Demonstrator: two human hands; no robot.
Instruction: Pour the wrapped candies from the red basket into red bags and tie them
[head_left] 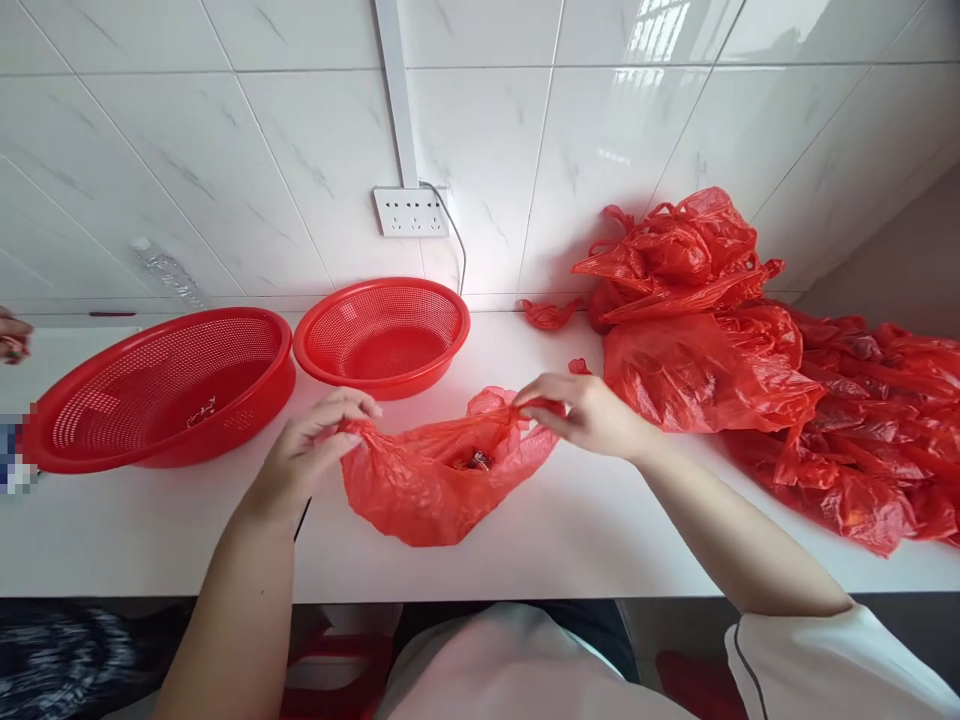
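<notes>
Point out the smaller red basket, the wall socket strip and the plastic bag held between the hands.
Smaller red basket (390, 350): head view, inner bottom.
Wall socket strip (412, 213): head view, middle of its face.
Plastic bag (420, 500): head view, front side.

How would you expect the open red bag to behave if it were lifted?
The red bag would probably flop, its thin film sagging between left hand and right hand. The small contents seen in its opening may slide if it tilts.
</notes>
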